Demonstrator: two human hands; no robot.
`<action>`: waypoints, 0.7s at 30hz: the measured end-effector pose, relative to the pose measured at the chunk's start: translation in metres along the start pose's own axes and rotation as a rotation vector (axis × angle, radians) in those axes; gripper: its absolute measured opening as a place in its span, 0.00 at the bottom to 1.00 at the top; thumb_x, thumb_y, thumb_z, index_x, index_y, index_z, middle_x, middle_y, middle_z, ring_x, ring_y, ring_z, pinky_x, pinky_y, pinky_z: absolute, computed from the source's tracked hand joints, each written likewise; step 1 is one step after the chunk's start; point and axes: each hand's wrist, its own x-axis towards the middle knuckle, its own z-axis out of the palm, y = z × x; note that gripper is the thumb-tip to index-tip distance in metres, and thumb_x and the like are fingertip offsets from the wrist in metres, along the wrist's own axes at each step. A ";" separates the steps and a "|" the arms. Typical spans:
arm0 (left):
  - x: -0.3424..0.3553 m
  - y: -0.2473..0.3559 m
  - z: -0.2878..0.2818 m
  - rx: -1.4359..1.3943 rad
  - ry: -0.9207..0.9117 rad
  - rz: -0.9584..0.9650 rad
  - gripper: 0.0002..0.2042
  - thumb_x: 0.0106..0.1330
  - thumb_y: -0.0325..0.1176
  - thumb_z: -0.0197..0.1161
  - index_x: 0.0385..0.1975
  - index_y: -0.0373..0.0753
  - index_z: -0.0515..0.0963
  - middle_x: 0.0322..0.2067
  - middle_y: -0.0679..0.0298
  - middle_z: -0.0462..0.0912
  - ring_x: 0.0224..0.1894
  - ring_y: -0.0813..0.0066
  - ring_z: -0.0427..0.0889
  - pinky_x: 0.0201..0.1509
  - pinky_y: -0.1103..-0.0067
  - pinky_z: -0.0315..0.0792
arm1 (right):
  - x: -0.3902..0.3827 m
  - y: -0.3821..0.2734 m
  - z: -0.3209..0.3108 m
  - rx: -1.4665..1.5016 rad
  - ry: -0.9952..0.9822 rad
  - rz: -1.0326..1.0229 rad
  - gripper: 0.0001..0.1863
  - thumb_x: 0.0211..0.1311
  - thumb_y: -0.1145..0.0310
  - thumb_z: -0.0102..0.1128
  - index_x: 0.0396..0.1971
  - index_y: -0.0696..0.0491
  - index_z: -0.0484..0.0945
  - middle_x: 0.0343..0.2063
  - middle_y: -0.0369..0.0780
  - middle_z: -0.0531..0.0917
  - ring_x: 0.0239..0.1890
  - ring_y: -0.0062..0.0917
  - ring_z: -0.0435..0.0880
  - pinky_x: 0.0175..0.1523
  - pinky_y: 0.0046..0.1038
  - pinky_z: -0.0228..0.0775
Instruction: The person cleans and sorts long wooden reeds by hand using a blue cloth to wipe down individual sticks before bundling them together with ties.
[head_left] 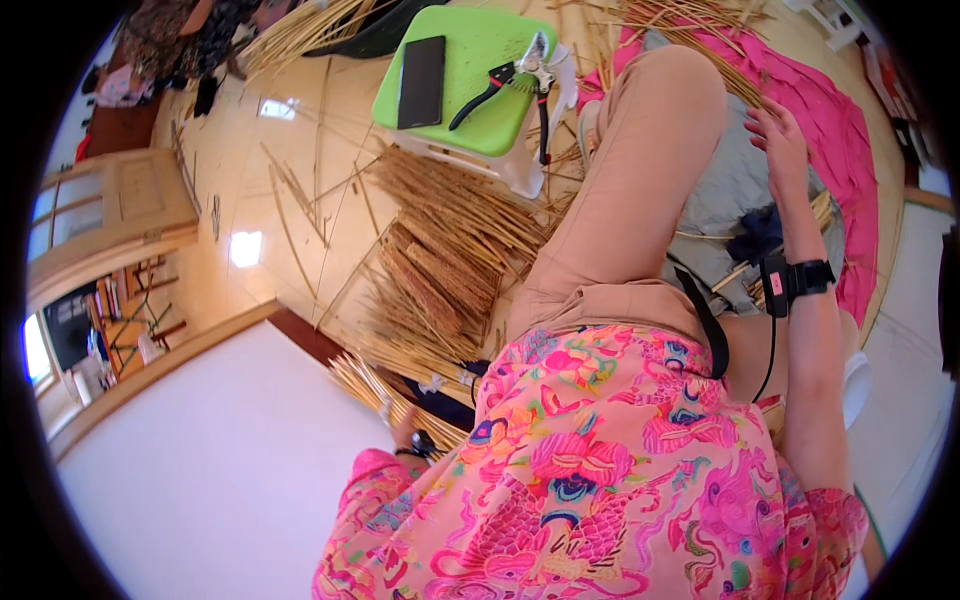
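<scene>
My right hand (780,138) reaches forward at the right, beyond my raised knee. Its fingers are apart, with fingertips at the ends of several thin tan stalks (735,80); no firm grip shows. At my left side, my left hand (405,430) rests against a bundle of pale cut stalks (372,388); its fingers are mostly hidden. Between my left side and a green-topped stool lie piles of stalks with brown seed heads (430,270). Pruning shears (530,75) with dark handles lie on the green stool (470,35) beside a dark phone (422,82).
Pink cloth (840,160) and grey cloth (715,165) cover the floor at the right, with a dark blue bunched cloth (757,235) on top. Loose stalks (290,215) lie on the tiled floor. Another person (170,40) is at the far left, near more stalks.
</scene>
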 end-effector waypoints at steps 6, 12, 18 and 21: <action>0.012 0.021 0.046 0.167 -0.061 0.072 0.13 0.56 0.37 0.58 0.37 0.34 0.74 0.29 0.62 0.75 0.34 0.70 0.73 0.38 0.75 0.69 | 0.001 -0.008 -0.004 -0.047 -0.023 0.001 0.19 0.59 0.65 0.51 0.49 0.56 0.68 0.37 0.39 0.80 0.34 0.20 0.78 0.36 0.20 0.67; 0.029 0.047 0.052 0.264 -0.051 0.133 0.11 0.57 0.35 0.56 0.34 0.34 0.74 0.26 0.62 0.73 0.32 0.71 0.71 0.36 0.75 0.68 | -0.013 -0.002 -0.024 -0.019 0.034 0.078 0.17 0.59 0.65 0.50 0.47 0.55 0.69 0.34 0.38 0.80 0.33 0.20 0.78 0.35 0.20 0.68; 0.042 0.093 0.046 0.317 -0.021 0.230 0.09 0.58 0.34 0.55 0.31 0.33 0.73 0.23 0.62 0.71 0.29 0.72 0.69 0.34 0.75 0.67 | -0.021 0.052 -0.068 0.019 0.060 0.311 0.14 0.57 0.62 0.52 0.40 0.54 0.73 0.31 0.37 0.79 0.29 0.21 0.78 0.31 0.22 0.68; 0.048 0.135 0.017 0.317 0.081 0.369 0.09 0.58 0.33 0.54 0.30 0.33 0.73 0.22 0.62 0.70 0.28 0.72 0.68 0.33 0.75 0.66 | -0.029 0.086 -0.076 -0.008 0.000 0.440 0.13 0.58 0.61 0.52 0.38 0.53 0.73 0.30 0.36 0.79 0.29 0.20 0.77 0.30 0.21 0.68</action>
